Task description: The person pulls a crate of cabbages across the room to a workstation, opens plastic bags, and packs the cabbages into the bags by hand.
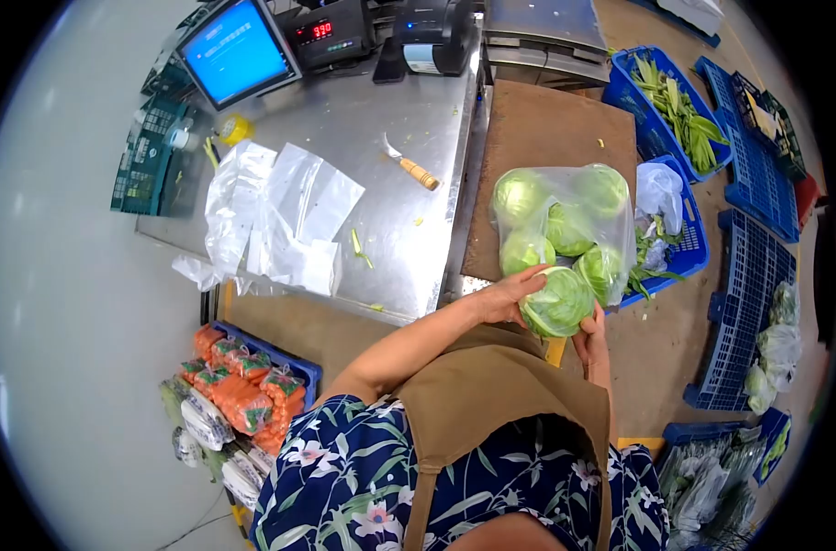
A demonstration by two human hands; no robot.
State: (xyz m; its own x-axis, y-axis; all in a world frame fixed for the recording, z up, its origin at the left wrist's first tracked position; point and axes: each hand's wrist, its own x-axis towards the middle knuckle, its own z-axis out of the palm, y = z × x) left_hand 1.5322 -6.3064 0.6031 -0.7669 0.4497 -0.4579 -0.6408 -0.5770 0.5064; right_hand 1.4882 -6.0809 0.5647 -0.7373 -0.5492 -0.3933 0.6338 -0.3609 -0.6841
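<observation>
A pale green cabbage [559, 303] is held between both hands, close in front of the brown apron. My left hand [513, 297] wraps its left side, fingers over the top. My right hand [590, 336] grips it from the lower right, its fingers partly hidden. Just beyond lies a clear plastic bag [569, 193] with several cabbages inside, resting on a brown board [551, 124]. The held cabbage is at the near edge of the bag; whether it touches the bagged ones I cannot tell.
On the steel table [390, 110] lie a wooden-handled curved knife [412, 166] and clear plastic bags [280, 216]. A monitor [238, 50] and a label printer [432, 37] stand behind. Blue crates [620, 87] of greens are at right; bagged carrots [243, 386] sit lower left.
</observation>
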